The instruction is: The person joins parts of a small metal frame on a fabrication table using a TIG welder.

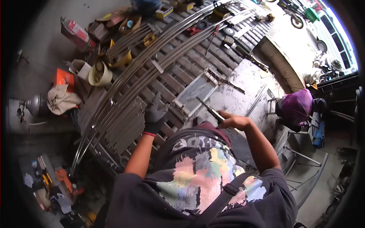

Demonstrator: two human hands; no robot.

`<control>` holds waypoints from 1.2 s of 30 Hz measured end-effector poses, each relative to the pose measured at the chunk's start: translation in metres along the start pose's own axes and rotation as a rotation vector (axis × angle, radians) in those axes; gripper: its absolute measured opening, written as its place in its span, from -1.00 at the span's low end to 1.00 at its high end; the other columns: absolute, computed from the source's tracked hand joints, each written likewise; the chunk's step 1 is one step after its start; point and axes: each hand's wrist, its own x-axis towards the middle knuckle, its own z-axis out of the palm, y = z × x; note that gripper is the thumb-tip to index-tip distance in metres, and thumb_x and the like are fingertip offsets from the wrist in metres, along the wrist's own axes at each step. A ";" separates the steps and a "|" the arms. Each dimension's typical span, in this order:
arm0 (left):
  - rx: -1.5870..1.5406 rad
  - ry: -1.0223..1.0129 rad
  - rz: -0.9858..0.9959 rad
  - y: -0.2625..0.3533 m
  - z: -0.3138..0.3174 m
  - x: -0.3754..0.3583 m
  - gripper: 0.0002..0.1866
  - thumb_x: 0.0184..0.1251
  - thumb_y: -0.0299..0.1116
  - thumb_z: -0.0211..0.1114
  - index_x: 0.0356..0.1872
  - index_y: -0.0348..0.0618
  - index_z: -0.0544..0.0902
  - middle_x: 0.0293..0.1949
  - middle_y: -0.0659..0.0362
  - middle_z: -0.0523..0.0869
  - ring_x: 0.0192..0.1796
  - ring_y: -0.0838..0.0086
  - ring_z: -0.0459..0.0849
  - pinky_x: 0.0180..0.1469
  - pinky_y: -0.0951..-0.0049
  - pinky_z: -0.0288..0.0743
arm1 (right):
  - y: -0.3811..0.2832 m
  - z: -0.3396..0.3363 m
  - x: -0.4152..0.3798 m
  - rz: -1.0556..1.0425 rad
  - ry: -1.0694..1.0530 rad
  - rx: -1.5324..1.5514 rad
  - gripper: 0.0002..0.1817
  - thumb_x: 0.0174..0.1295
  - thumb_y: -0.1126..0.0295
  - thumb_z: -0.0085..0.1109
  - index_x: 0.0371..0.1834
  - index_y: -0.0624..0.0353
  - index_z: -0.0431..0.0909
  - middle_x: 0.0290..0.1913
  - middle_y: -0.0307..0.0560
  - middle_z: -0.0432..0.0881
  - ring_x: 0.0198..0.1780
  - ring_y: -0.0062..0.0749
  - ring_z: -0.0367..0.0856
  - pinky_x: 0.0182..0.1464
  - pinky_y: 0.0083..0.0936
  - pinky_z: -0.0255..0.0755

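Note:
My left hand [155, 116] wears a grey glove with a red cuff edge. Its fingers are stretched out and apart, over the slatted metal work surface [175, 81] and beside a row of thin metal rods [127, 123]. Bare and closed, my right hand [234, 121] grips a long, slim tool [213, 113] with a dark narrow tip and a pale handle; its exact kind is unclear. The tip points up and left, near a rectangular metal frame [197, 91] lying on the slats in front of me.
Long curved metal bars [114, 91] run across the slats. A cream bucket [100, 74], a cloth bag [62, 99] and boxes stand to the left. On the right are a purple-covered stool [298, 108] and a metal frame [313, 163]. Tools lie on the lower left.

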 end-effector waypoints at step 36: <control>0.349 -0.002 0.244 -0.075 0.073 -0.052 -0.19 0.17 -0.09 0.74 0.47 -0.03 0.65 0.32 -0.01 0.68 0.46 -0.05 0.58 0.58 -0.17 0.40 | 0.143 0.057 0.056 -0.189 -0.109 -0.686 -0.67 0.45 0.31 0.20 0.18 0.01 0.82 0.13 0.08 0.79 0.21 0.06 0.79 0.25 -0.14 0.66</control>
